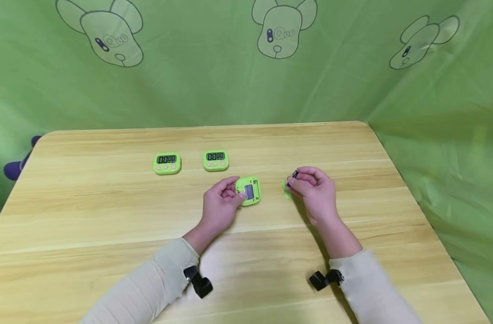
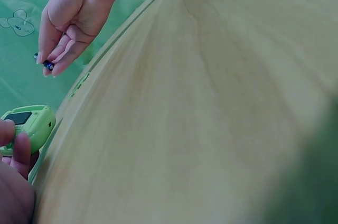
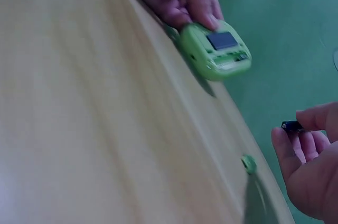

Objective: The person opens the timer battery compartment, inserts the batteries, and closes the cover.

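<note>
My left hand holds a light green digital timer, its back turned up and its battery compartment uncovered. A dark rectangle shows in the middle of that back. To the right, my right hand pinches a small dark battery between thumb and fingers, raised above the table. Below these fingertips a small green battery cover lies on the wood, apart from the timer. The left wrist view shows the battery again, partly hidden by the fingertips.
Two more green timers, one at the left and one nearer the middle, lie face up towards the back of the wooden table. Green curtains with printed animal heads hang behind it and at its sides.
</note>
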Demonstrator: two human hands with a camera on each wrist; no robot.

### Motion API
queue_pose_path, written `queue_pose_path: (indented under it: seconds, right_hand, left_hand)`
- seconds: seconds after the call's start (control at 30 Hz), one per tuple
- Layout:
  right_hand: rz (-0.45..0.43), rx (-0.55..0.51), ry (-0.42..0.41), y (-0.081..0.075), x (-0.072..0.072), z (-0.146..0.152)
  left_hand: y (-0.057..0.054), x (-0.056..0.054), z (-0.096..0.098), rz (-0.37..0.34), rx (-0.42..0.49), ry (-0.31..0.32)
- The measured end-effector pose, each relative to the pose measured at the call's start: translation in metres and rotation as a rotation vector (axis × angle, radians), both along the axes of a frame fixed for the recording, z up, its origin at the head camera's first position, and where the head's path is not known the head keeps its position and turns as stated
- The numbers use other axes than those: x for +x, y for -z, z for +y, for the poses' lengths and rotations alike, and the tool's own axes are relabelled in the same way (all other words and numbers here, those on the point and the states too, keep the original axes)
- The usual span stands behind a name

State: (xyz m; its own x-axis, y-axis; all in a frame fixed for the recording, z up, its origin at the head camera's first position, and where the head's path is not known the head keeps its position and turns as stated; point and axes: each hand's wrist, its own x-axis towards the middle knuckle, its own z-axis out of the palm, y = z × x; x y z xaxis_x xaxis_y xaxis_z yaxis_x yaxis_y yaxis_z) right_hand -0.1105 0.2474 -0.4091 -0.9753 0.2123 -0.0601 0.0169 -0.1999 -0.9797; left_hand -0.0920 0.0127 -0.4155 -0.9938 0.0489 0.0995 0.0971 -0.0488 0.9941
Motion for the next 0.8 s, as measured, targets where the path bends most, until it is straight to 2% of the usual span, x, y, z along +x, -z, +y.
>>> queue_pose_path:
  seconds: [0.27,0.53,0.77,0.8]
  right_hand:
    - [-0.012,0.280,-0.080,0.009,0.015,-0.023]
    - [0.083,0.354,-0.080,0.014,0.022,-0.044]
    - [0.153,0.415,-0.083,-0.008,0.031,-0.064]
    - [0.163,0.419,-0.081,-0.006,0.030,-0.065]
  left_hand:
    - [0.000,0.000,0.000,0.002,-0.001,-0.001]
    - [0.000,0.000,-0.001,-0.014,0.004,0.000]
    - [-0.001,0.000,-0.002,-0.012,0.007,0.008]
    - [-0.001,0.000,-0.002,-0.011,0.005,0.008]
